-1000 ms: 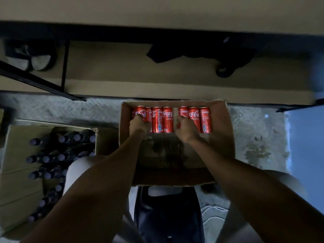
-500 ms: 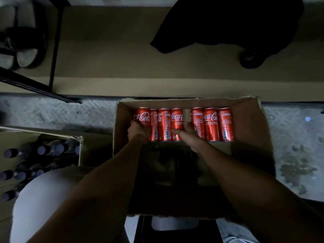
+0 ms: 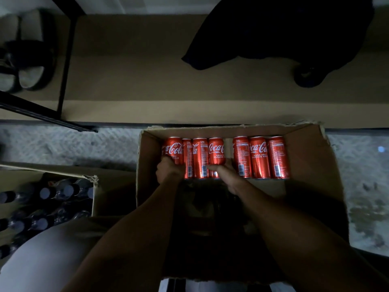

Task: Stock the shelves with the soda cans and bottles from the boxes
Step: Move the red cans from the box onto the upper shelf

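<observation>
A row of several red Coca-Cola cans (image 3: 259, 157) lies along the far wall of an open cardboard box (image 3: 311, 165). My left hand (image 3: 169, 170) grips the bottom of the leftmost can (image 3: 173, 149), fingers curled round it. My right hand (image 3: 223, 171) holds the lower end of the fourth can (image 3: 215, 150), with the thumb stretched along the neighbouring cans. A narrow gap separates that can from the three cans on the right. The near part of the box is dark and my forearms cover it.
A second cardboard box (image 3: 63, 173) at the left holds several dark capped bottles (image 3: 45, 192). Beyond the can box runs a low tan shelf board (image 3: 147, 89) with a dark cloth (image 3: 273, 34) and sandals (image 3: 29, 60) on it. A black frame post (image 3: 65, 66) stands at the left.
The camera has drawn closer and tilted down over the box. My right hand has slid left from the gap onto the fourth can. My left hand stays on the leftmost can.
</observation>
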